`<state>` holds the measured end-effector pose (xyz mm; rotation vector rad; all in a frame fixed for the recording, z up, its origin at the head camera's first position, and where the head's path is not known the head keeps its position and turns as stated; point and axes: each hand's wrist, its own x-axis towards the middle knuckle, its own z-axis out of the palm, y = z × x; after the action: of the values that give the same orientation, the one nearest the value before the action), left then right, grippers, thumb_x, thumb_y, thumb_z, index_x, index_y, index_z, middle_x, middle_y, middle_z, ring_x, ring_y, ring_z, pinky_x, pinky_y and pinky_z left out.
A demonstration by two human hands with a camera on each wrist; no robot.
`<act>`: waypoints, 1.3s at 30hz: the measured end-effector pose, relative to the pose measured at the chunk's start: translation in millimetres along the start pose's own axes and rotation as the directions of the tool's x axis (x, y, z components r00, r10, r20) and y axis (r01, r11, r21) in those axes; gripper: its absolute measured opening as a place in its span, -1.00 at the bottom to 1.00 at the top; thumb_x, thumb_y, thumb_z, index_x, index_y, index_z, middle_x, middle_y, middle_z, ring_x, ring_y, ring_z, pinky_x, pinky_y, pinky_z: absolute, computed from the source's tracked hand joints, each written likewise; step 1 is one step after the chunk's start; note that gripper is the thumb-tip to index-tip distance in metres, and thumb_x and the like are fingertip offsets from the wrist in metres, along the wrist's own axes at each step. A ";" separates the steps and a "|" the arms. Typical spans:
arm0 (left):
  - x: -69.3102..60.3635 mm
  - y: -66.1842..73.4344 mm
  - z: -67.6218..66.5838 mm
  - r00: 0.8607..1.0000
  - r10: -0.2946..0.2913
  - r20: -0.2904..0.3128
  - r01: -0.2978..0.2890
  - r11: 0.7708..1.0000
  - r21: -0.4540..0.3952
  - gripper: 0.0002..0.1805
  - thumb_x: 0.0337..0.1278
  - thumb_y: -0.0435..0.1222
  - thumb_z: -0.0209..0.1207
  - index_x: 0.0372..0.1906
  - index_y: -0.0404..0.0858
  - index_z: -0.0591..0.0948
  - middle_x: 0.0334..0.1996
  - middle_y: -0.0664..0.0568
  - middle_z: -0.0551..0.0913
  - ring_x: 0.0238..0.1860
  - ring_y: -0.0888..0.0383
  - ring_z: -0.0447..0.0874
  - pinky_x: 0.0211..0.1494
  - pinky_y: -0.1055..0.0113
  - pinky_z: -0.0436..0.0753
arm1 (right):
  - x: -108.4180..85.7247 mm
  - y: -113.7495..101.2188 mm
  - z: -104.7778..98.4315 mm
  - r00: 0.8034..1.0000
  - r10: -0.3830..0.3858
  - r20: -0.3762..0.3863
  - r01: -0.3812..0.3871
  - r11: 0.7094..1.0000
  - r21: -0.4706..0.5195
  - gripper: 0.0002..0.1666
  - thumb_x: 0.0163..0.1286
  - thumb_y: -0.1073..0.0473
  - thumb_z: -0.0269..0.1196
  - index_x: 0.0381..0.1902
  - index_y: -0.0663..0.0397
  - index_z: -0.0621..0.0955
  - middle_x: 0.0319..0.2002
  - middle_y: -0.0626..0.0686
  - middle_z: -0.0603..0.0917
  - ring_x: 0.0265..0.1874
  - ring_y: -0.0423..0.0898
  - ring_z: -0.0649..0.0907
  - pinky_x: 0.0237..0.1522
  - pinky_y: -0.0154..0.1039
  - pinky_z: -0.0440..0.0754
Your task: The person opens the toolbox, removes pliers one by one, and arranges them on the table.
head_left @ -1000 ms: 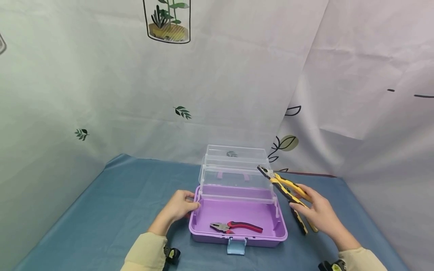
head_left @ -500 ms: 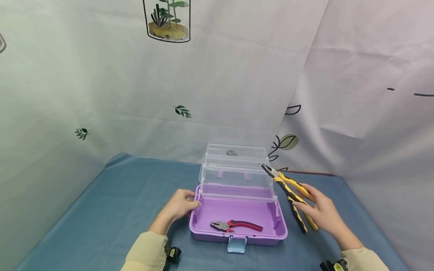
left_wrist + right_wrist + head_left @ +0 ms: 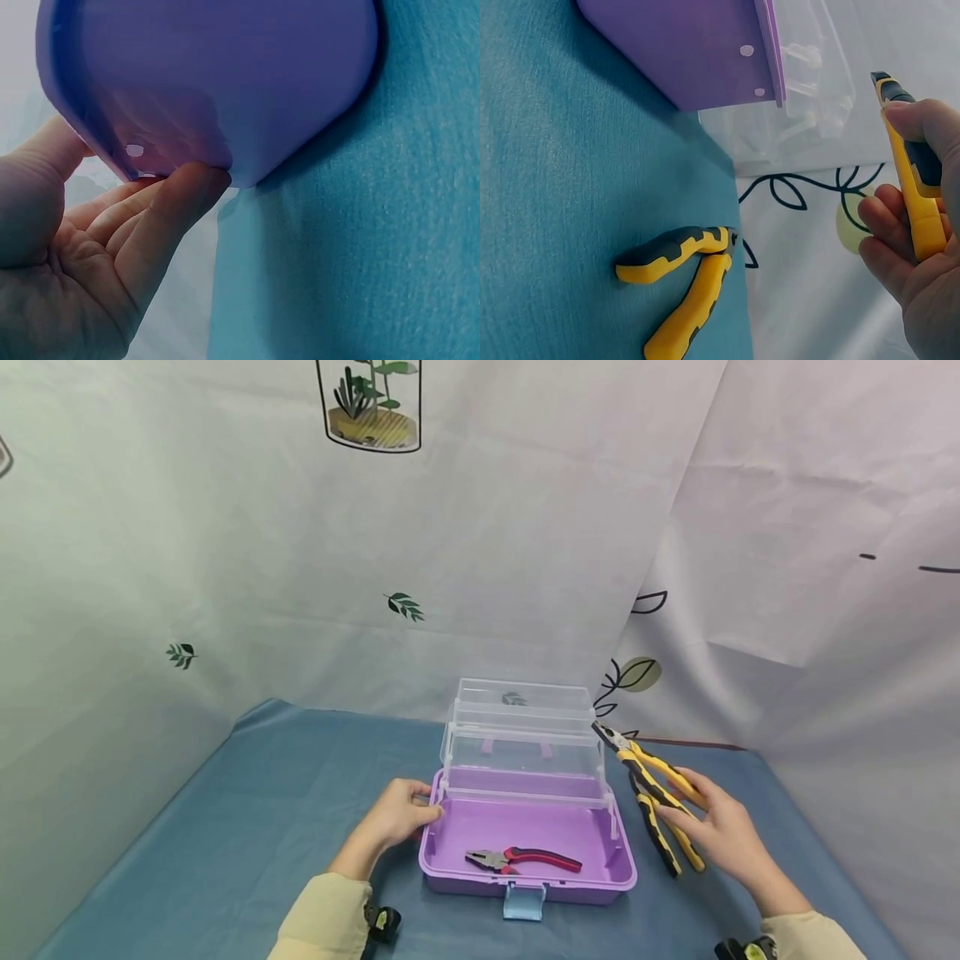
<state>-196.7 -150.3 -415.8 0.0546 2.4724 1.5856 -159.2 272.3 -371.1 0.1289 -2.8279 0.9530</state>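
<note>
In the head view an opened purple toolbox (image 3: 453, 885) stands on the blue cloth, its clear lid and tray raised at the back. My left hand (image 3: 397, 818) grips its left wall, thumb at the rim and fingers against the outside in the left wrist view. Inside the box lie red-and-black combination pliers (image 3: 551, 857). Off the box's right side, my right hand (image 3: 723, 831) holds yellow-and-black pliers (image 3: 645, 778) above the cloth, handles spread and nose toward the back left. A second yellow-and-black pair of pliers (image 3: 697, 300) lies on the cloth beneath, its head partly hidden in the head view.
A light blue latch (image 3: 523, 902) hangs down at the toolbox's front. Blue cloth (image 3: 300, 810) covers the table, and a pale printed curtain (image 3: 300, 527) rises behind and at both sides. Something red shows faintly beside the left hand, mostly hidden.
My right hand has shifted a little to the right, carrying the pliers away from the toolbox's lid. The left hand and the toolbox have stayed in place.
</note>
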 end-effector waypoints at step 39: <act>0.3 0.1 -1.4 1.000 0.015 0.013 -0.015 1.000 -0.002 -0.54 -0.03 -0.42 0.24 0.00 -0.61 0.49 -0.38 -0.26 0.73 -0.55 0.11 0.66 -0.47 0.14 0.68 | -14.8 22.8 -4.1 0.996 0.089 -0.029 -0.090 0.995 -0.038 -0.10 0.25 -0.11 0.27 0.31 0.39 0.25 0.14 0.50 0.46 0.04 0.34 0.57 -0.40 -0.22 0.70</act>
<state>-197.3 -151.4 -415.1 0.0834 2.4663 1.5880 -147.1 293.4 -383.9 -0.0158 -2.8467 0.9089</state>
